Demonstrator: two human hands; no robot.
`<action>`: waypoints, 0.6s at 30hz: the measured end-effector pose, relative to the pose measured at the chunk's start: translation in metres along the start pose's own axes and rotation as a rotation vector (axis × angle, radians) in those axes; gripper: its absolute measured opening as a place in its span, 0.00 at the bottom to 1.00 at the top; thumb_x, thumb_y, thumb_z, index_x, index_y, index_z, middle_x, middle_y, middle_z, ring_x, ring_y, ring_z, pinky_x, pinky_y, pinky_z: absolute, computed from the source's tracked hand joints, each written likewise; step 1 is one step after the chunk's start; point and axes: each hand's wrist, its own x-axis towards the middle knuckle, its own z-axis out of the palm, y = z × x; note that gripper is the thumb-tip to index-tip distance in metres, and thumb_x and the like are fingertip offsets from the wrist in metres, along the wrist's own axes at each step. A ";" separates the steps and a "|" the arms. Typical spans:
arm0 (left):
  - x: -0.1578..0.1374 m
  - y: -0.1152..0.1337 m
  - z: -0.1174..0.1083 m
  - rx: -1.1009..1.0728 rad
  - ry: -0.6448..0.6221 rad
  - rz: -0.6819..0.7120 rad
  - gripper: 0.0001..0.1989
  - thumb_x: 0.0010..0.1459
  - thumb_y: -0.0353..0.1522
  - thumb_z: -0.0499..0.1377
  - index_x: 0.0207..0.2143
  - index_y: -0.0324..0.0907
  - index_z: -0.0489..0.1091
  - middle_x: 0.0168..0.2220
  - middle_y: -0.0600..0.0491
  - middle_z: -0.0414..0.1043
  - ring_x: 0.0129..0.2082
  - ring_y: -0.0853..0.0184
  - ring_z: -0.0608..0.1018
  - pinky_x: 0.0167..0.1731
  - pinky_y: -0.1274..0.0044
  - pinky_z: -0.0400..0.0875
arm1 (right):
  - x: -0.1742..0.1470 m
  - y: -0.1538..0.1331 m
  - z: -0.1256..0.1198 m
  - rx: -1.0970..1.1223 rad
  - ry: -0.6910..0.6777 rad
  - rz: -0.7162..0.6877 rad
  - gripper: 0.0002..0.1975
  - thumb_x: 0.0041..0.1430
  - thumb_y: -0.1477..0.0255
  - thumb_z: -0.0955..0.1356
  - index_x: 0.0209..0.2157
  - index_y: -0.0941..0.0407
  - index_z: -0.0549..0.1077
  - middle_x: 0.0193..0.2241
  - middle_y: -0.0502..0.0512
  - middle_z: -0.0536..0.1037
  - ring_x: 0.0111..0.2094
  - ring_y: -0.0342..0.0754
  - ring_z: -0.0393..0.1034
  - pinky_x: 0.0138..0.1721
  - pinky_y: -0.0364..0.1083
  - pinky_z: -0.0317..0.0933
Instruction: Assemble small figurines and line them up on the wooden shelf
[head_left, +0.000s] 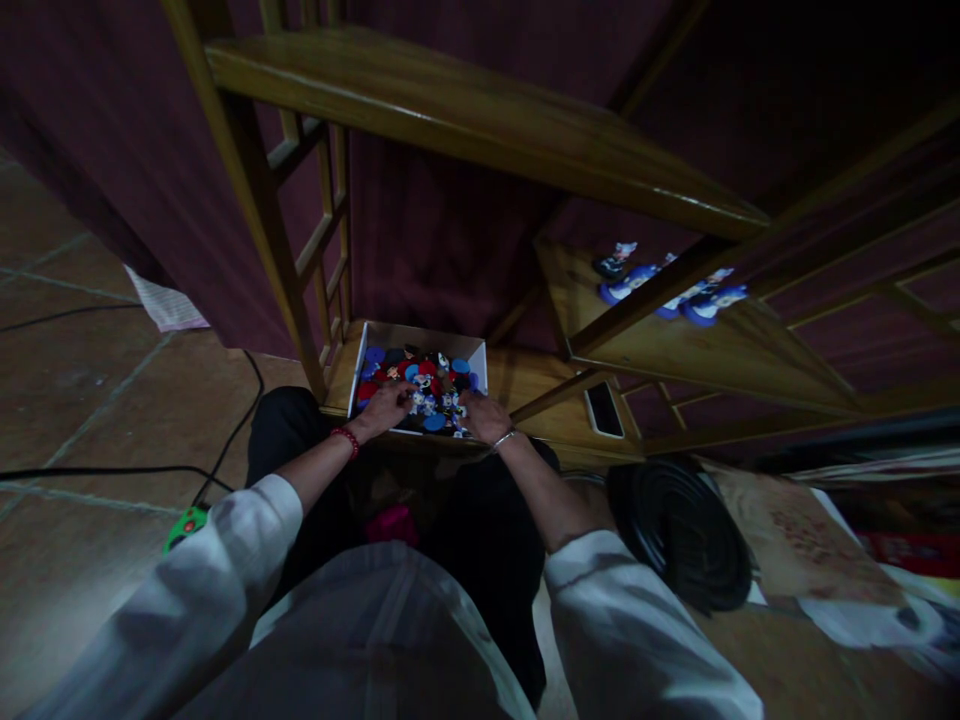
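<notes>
A shallow white box (481, 362) stands on the low wooden shelf in front of me, filled with small figurines and round bases in red, blue and black. My left hand (388, 408) reaches into its left side, fingers bent and closed at a small white-and-blue figurine (418, 402). From the right, my right hand (484, 416) curls over the box's edge, its fingertips closed at another white-and-blue figurine (450, 402). Dim light and the fingers partly hide both grips. Loose figurines lie between the two hands.
Several figurines (637, 283) stand on a higher wooden shelf (720, 365) at right. A phone (604, 410) lies right of the box. A wooden beam (480, 115) crosses above. Coiled black material (679, 530) lies at right; a green power strip (186, 527) with cables lies at left.
</notes>
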 end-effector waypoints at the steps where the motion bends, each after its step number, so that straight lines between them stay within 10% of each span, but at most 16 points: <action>1: 0.000 0.000 0.000 -0.004 0.001 -0.001 0.17 0.50 0.26 0.54 0.44 0.40 0.70 0.31 0.53 0.71 0.30 0.71 0.72 0.34 0.79 0.68 | 0.000 0.000 0.001 0.009 0.004 0.016 0.17 0.55 0.71 0.65 0.46 0.57 0.65 0.43 0.61 0.73 0.44 0.52 0.69 0.41 0.45 0.59; 18: -0.001 0.004 -0.003 -0.045 -0.020 -0.073 0.16 0.51 0.27 0.55 0.43 0.38 0.70 0.32 0.52 0.72 0.31 0.70 0.73 0.36 0.77 0.68 | 0.001 -0.008 0.013 0.295 0.232 0.075 0.08 0.55 0.72 0.65 0.38 0.55 0.72 0.36 0.56 0.77 0.38 0.47 0.71 0.39 0.44 0.62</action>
